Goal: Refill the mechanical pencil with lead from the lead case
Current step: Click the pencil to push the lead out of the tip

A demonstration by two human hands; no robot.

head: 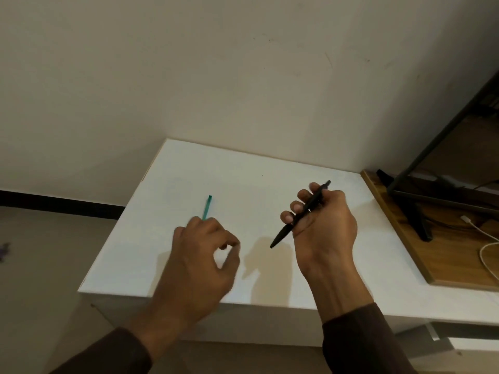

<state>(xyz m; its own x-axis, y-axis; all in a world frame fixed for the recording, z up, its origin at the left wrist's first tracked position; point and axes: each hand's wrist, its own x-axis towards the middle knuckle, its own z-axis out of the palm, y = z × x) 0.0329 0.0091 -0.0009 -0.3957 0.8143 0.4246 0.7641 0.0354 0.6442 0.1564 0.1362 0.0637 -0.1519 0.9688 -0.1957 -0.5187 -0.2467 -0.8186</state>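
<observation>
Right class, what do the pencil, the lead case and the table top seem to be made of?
Mechanical pencil: probably matte black plastic; dull, even surface with no shine. Lead case: likely teal plastic, slim and straight-edged, though too small to be sure. Table: smooth white board, perhaps laminate or painted wood; flat, grainless, with crisp edges.

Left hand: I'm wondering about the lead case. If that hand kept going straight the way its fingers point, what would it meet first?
Probably the green lead case: the left hand already covers its near end. Whether the fingers touch it cannot be told.
</observation>
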